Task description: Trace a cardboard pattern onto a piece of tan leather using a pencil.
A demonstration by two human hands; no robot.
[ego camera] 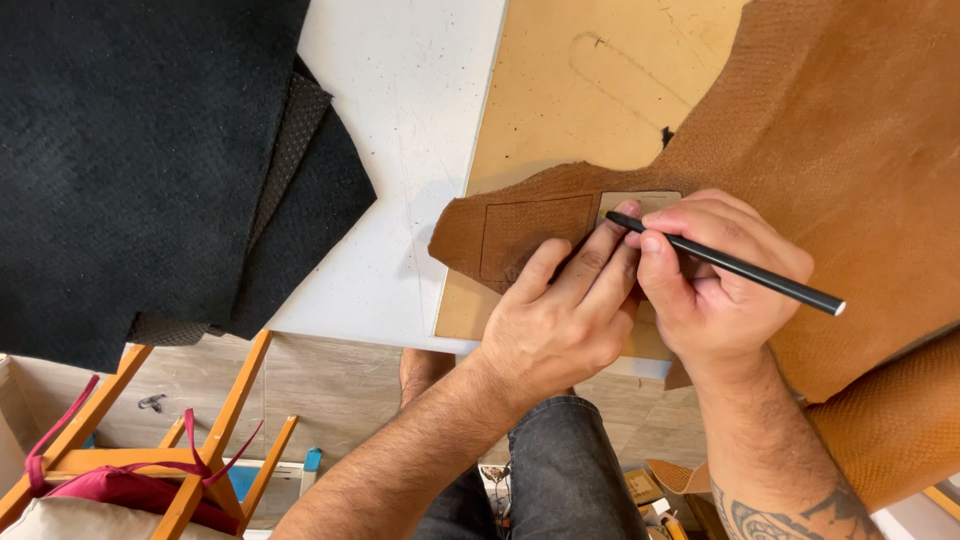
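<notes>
Left hand (560, 320) and right hand (710, 285) crowd together on tan leather hide (850, 130); no gap between them. Black pencil (730, 263) juts toward 4 o'clock, blocks that side. Small card template (655, 201) under fingertips at 12. Bare cutting board (560, 110) from 11 to 12: open room. White table (400, 130) at 10: open strip. Black leather pile (150, 150) at 9 to 10 closes off far left. Wooden chair (190, 450) below table edge at 8.
</notes>
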